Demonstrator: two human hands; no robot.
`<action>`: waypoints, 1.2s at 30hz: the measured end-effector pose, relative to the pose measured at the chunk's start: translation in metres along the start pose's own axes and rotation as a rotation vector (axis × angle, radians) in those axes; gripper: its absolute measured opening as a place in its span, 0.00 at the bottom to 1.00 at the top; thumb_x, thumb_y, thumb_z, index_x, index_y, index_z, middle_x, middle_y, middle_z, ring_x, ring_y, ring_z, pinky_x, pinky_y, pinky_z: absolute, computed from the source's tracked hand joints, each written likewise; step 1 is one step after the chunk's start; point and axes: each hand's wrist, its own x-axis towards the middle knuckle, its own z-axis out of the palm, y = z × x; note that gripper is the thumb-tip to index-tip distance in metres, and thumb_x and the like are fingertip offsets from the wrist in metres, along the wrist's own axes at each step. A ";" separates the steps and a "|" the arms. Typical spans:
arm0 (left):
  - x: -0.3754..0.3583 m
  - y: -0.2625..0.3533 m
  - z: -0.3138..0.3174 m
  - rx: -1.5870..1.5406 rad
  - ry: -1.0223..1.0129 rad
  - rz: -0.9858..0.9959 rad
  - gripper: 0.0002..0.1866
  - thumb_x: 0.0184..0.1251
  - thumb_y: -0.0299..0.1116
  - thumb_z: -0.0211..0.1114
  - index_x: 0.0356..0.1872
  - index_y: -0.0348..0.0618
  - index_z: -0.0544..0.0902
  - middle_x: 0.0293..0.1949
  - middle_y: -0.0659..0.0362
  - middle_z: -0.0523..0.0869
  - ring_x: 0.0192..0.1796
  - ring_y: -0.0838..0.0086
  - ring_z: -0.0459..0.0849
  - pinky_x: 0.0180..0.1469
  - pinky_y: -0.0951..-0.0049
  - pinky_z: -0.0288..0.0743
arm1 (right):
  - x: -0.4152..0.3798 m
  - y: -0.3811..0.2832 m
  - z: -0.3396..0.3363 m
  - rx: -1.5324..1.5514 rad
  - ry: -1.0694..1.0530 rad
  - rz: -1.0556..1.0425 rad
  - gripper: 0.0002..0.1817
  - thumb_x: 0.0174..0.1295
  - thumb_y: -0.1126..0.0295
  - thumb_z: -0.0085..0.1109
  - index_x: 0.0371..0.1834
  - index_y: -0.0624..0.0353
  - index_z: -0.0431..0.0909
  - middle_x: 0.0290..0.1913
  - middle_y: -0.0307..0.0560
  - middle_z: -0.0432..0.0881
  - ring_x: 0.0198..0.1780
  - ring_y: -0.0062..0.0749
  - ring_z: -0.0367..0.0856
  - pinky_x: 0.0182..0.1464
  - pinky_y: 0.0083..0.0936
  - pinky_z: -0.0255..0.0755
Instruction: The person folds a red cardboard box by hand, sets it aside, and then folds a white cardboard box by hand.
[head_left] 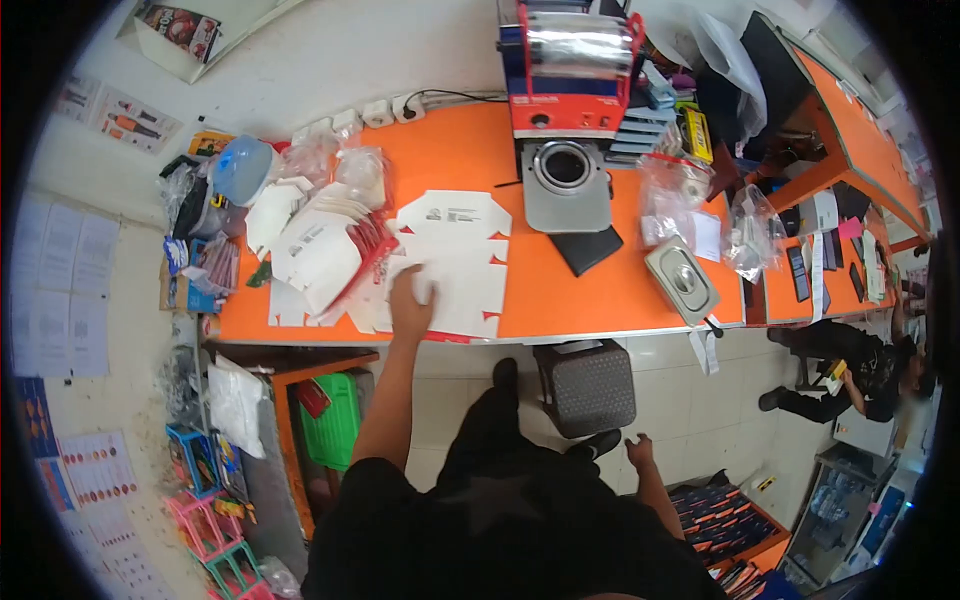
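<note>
While the left hand (pixel 411 303) is pressing spread fingers on a flat carton blank (pixel 450 270) on the orange table (pixel 570 300), the right hand (pixel 638 450) is hanging loosely open, empty.

A small food or drink shop, seen from behind its counter. A long orange counter (pixel 560 290) runs along a white wall, carrying a cup-sealing machine (pixel 568 110), flat takeaway boxes (pixel 450 255), bagged supplies (pixel 670 195) and a steel lidded pan (pixel 682 280). Printed posters (pixel 60 290) cover the left wall; a stool (pixel 588 385) stands near on the tiled floor.
</note>
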 end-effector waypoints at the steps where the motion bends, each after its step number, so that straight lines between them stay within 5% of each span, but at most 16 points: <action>1: -0.010 0.024 0.017 0.065 -0.203 0.004 0.34 0.59 0.44 0.73 0.62 0.35 0.75 0.62 0.44 0.78 0.66 0.51 0.75 0.67 0.49 0.68 | 0.008 -0.023 -0.002 -0.100 0.117 -0.113 0.39 0.59 0.58 0.69 0.70 0.64 0.65 0.64 0.68 0.71 0.62 0.63 0.75 0.61 0.49 0.76; 2: -0.030 0.036 0.049 0.271 -0.232 -0.021 0.46 0.60 0.58 0.70 0.69 0.31 0.68 0.71 0.40 0.69 0.72 0.45 0.67 0.70 0.47 0.66 | 0.015 -0.044 -0.013 -0.021 0.063 -0.111 0.44 0.57 0.56 0.71 0.73 0.64 0.61 0.68 0.70 0.65 0.67 0.67 0.69 0.69 0.46 0.69; 3: -0.040 0.057 0.069 0.309 -0.371 -0.258 0.55 0.60 0.66 0.66 0.73 0.27 0.60 0.75 0.34 0.59 0.76 0.40 0.59 0.72 0.45 0.63 | 0.034 -0.056 -0.016 -0.072 0.024 -0.091 0.52 0.56 0.53 0.72 0.79 0.56 0.51 0.73 0.69 0.56 0.70 0.67 0.66 0.69 0.52 0.69; 7: -0.036 0.095 0.101 0.664 -0.411 -0.311 0.52 0.59 0.68 0.65 0.68 0.27 0.68 0.68 0.32 0.70 0.71 0.41 0.70 0.70 0.51 0.67 | 0.067 -0.127 -0.032 -0.200 0.040 -0.139 0.63 0.51 0.40 0.72 0.83 0.32 0.36 0.82 0.56 0.42 0.78 0.64 0.51 0.64 0.78 0.61; 10: -0.013 0.080 0.114 0.475 -0.587 -0.349 0.50 0.57 0.69 0.66 0.60 0.25 0.73 0.64 0.30 0.73 0.64 0.42 0.77 0.63 0.50 0.75 | 0.102 -0.128 -0.024 -0.052 -0.031 -0.206 0.67 0.47 0.37 0.75 0.82 0.21 0.30 0.82 0.57 0.44 0.77 0.65 0.55 0.65 0.79 0.59; 13: -0.010 0.120 0.107 0.521 -0.525 -0.377 0.46 0.55 0.67 0.69 0.53 0.24 0.75 0.52 0.34 0.82 0.50 0.44 0.86 0.50 0.52 0.82 | 0.128 -0.123 0.016 -0.091 -0.074 -0.130 0.67 0.48 0.36 0.74 0.81 0.20 0.28 0.82 0.57 0.46 0.76 0.67 0.57 0.66 0.77 0.60; 17: -0.020 0.109 0.131 0.680 -0.451 -0.254 0.45 0.57 0.68 0.65 0.51 0.27 0.74 0.42 0.32 0.85 0.47 0.43 0.87 0.48 0.50 0.81 | 0.079 -0.136 0.009 -0.202 -0.024 -0.059 0.68 0.50 0.48 0.78 0.81 0.18 0.25 0.81 0.56 0.47 0.74 0.67 0.59 0.65 0.69 0.68; 22: -0.012 0.080 0.118 0.614 -0.500 -0.233 0.38 0.60 0.62 0.63 0.50 0.29 0.79 0.41 0.35 0.87 0.45 0.43 0.88 0.49 0.51 0.82 | 0.048 -0.114 0.057 -0.132 0.076 -0.094 0.72 0.45 0.57 0.83 0.81 0.21 0.28 0.76 0.57 0.54 0.68 0.67 0.65 0.59 0.63 0.75; 25: -0.005 0.075 0.098 0.378 -0.476 -0.248 0.28 0.65 0.58 0.59 0.47 0.43 0.88 0.44 0.42 0.89 0.49 0.49 0.88 0.55 0.56 0.79 | 0.008 -0.084 0.100 -0.103 0.080 -0.133 0.75 0.43 0.55 0.84 0.82 0.33 0.26 0.74 0.64 0.56 0.66 0.71 0.67 0.62 0.57 0.74; 27: -0.004 0.073 0.091 0.363 -0.489 -0.226 0.28 0.64 0.58 0.59 0.47 0.43 0.88 0.45 0.42 0.89 0.50 0.49 0.88 0.56 0.56 0.79 | -0.024 -0.059 0.133 -0.137 0.110 -0.158 0.76 0.43 0.54 0.84 0.83 0.39 0.24 0.74 0.64 0.57 0.65 0.72 0.69 0.63 0.55 0.73; 30: -0.008 0.047 0.097 0.360 -0.453 -0.150 0.29 0.63 0.57 0.61 0.47 0.40 0.87 0.46 0.41 0.88 0.51 0.47 0.87 0.57 0.54 0.78 | -0.076 -0.033 0.147 -0.055 0.046 -0.108 0.73 0.45 0.50 0.82 0.83 0.41 0.27 0.74 0.62 0.59 0.67 0.68 0.69 0.64 0.62 0.69; 32: -0.008 0.045 0.104 0.386 -0.415 -0.085 0.24 0.62 0.50 0.61 0.43 0.37 0.86 0.43 0.40 0.88 0.48 0.45 0.87 0.53 0.50 0.79 | -0.097 -0.029 0.141 -0.178 -0.198 -0.006 0.71 0.47 0.46 0.79 0.83 0.40 0.29 0.75 0.60 0.59 0.70 0.66 0.66 0.65 0.68 0.65; 33: -0.003 0.013 0.125 0.512 -0.486 0.076 0.21 0.60 0.46 0.61 0.39 0.35 0.85 0.39 0.40 0.88 0.44 0.45 0.87 0.48 0.47 0.80 | -0.098 -0.032 0.134 -0.104 -0.150 0.062 0.71 0.47 0.46 0.79 0.83 0.40 0.29 0.75 0.60 0.59 0.70 0.66 0.66 0.65 0.68 0.65; 35: -0.007 0.018 0.141 0.609 -0.368 0.007 0.23 0.57 0.48 0.63 0.35 0.31 0.84 0.36 0.37 0.87 0.40 0.43 0.87 0.44 0.46 0.81 | -0.092 -0.040 0.111 -0.276 0.054 -0.279 0.63 0.53 0.44 0.74 0.84 0.40 0.37 0.75 0.56 0.60 0.72 0.64 0.64 0.64 0.71 0.66; 36: -0.009 0.032 0.140 0.642 -0.311 0.041 0.23 0.58 0.48 0.63 0.34 0.32 0.84 0.34 0.38 0.88 0.38 0.43 0.88 0.44 0.46 0.81 | -0.085 -0.041 0.121 -0.224 0.091 -0.214 0.63 0.53 0.44 0.74 0.84 0.40 0.37 0.75 0.56 0.60 0.72 0.64 0.64 0.64 0.71 0.66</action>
